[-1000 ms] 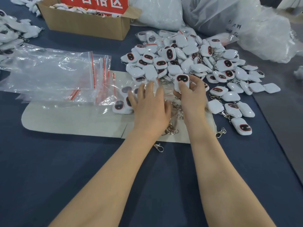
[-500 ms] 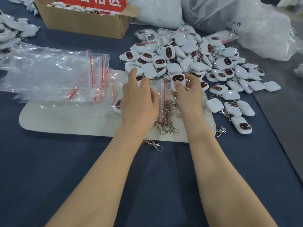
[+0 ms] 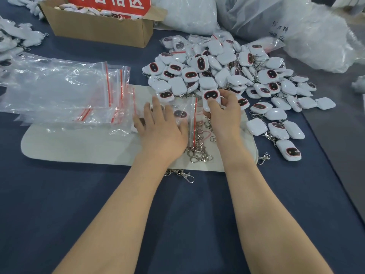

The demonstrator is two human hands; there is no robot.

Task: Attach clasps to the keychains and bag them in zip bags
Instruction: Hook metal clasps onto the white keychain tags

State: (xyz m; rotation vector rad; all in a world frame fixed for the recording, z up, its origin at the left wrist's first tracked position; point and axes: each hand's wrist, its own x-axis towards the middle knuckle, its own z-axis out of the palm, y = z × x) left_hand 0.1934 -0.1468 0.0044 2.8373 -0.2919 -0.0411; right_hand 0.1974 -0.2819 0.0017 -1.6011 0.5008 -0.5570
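My right hand (image 3: 225, 113) pinches a white keychain (image 3: 211, 98) with a dark red-rimmed face, held upright over the beige mat (image 3: 79, 149). My left hand (image 3: 161, 127) lies flat, fingers spread, on a clear zip bag (image 3: 185, 117) with a red seal; a keychain shows inside it. Loose metal clasps (image 3: 199, 153) lie in a heap between my wrists. A big pile of white keychains (image 3: 227, 76) spreads beyond my right hand. A stack of empty zip bags (image 3: 65, 91) lies to the left.
A cardboard box (image 3: 98, 30) with a red label stands at the back left. Large plastic sacks (image 3: 276, 22) fill the back right. More white pieces (image 3: 13, 42) lie at the far left. One clasp (image 3: 186, 175) lies on the blue cloth below the mat.
My left hand has slid left and flattened on the zip bag, uncovering the clasp heap. My right hand keeps the same keychain, shifted slightly toward me.
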